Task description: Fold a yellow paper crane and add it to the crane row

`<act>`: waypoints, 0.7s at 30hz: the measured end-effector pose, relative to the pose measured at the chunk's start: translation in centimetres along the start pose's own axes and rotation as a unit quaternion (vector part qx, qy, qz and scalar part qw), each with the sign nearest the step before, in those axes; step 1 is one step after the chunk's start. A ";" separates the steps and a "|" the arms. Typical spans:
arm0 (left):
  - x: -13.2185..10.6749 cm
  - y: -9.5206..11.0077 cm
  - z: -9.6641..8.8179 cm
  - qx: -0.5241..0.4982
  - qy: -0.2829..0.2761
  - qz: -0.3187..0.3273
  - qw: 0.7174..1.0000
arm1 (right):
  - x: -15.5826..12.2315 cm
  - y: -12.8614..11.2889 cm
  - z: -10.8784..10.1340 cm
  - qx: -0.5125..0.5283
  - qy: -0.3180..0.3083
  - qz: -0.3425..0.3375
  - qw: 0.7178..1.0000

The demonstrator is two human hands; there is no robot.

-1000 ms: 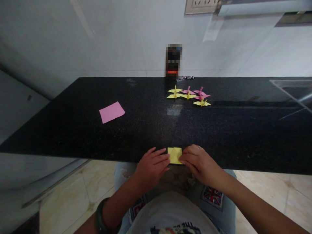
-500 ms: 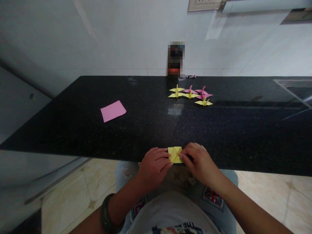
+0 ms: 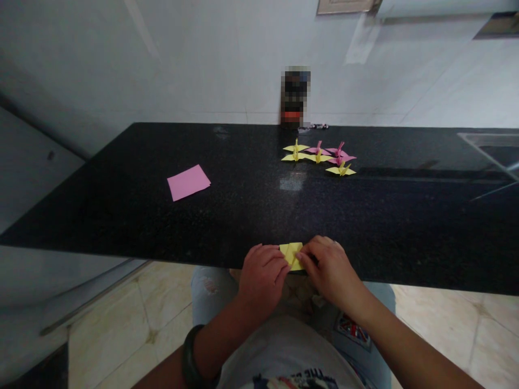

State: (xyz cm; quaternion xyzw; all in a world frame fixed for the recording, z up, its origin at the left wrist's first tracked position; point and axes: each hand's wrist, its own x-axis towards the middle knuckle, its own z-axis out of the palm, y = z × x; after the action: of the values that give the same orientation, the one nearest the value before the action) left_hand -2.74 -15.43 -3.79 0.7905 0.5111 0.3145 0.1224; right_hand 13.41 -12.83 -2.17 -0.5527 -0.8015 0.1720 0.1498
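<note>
A small square of folded yellow paper (image 3: 291, 255) lies at the front edge of the black countertop, with a diagonal crease or flap showing on top. From the left, my left hand (image 3: 265, 273) holds it down, its fingertips over the paper's left side and the thumb near the lower corner. My right hand (image 3: 326, 265) pinches the right side between thumb and index finger. The fingertips cover both side edges of the paper.
Several yellow paper cranes (image 3: 341, 169) and pink paper cranes (image 3: 339, 149) stand grouped toward the back of the countertop (image 3: 227, 216). Pink paper sheets (image 3: 188, 182) lie at left. A blurred-out upright object (image 3: 293, 97) leans by the wall. A sink edge (image 3: 486, 154) is at right.
My left hand has shifted slightly right, its fingers and thumb reaching further over the yellow paper. The right hand keeps its pinch. The view has tilted slightly.
</note>
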 end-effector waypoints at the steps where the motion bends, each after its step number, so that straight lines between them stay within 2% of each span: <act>1: 0.0 -0.1 -0.1 -0.001 -0.002 0.004 1.000 | 0.0 -0.1 0.0 -0.004 0.003 0.004 1.000; 7: -0.1 -0.2 -0.5 -0.009 -0.027 0.010 1.000 | -0.1 -0.4 0.4 -0.017 0.023 0.020 0.999; 11: -0.4 -0.4 -0.5 -0.015 -0.022 0.022 0.999 | -0.2 -0.4 0.5 -0.012 0.037 0.025 0.999; 17: -1.2 -1.1 -0.4 0.004 0.017 0.085 0.996 | -0.2 -0.6 0.6 -0.022 0.048 0.024 0.998; 21: -1.6 -1.5 -0.3 0.036 0.021 0.124 0.991 | -0.1 -0.6 0.7 -0.034 0.050 0.022 0.998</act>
State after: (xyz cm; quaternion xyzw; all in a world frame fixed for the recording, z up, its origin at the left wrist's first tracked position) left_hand -4.41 -16.19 -4.90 0.8450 0.4225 0.3250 0.0430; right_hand 12.68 -13.21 -2.51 -0.5831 -0.7860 0.1202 0.1666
